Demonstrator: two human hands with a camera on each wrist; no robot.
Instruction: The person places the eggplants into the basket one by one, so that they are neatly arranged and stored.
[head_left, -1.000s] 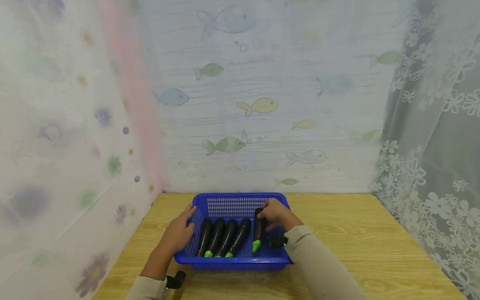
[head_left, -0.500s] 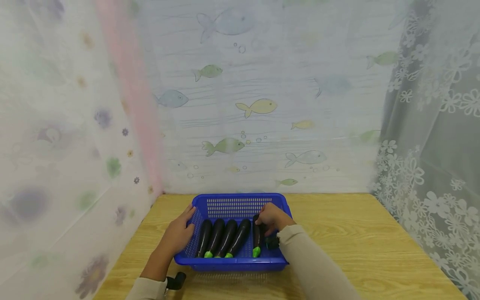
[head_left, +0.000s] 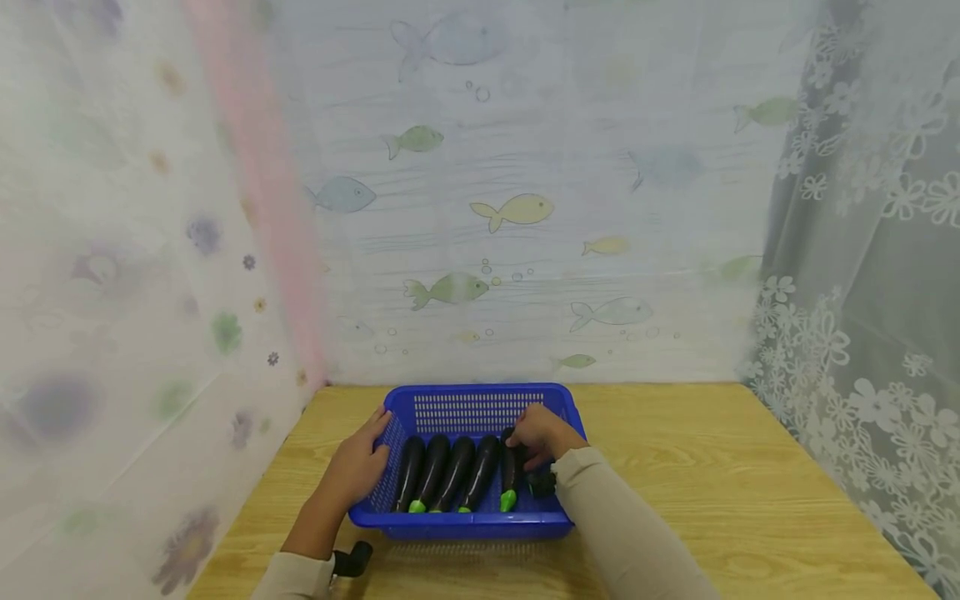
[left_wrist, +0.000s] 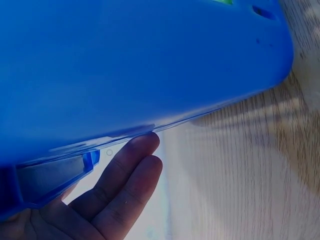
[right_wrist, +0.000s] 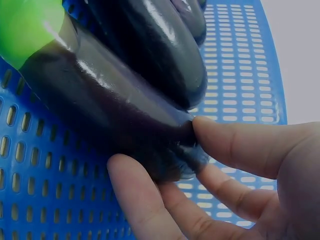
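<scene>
A blue plastic basket [head_left: 517,518] holds a row of dark eggplants with green stem ends. At the row's right end, one eggplant [head_left: 512,479] lies just beside the others, its green end toward the near rim. My right hand [head_left: 543,433] holds that eggplant by its far end; in the right wrist view the thumb and fingers lie on both sides of the eggplant [right_wrist: 110,100]. My left hand [head_left: 358,465] holds the basket's left side at the rim. In the left wrist view, two fingers [left_wrist: 132,192] of it reach along the outer blue wall [left_wrist: 150,65].
The basket stands on a wood-grain table [head_left: 675,467]. A fish-patterned curtain [head_left: 525,275] hangs behind it, with a flowered sheet [head_left: 150,333] at left and a grey lace curtain [head_left: 885,333] at right. Dark wrist devices are strapped near both sleeves.
My right hand has moved slightly left with the eggplant, which is now lower in the basket and nearer the row. The left hand has stayed at the rim.
</scene>
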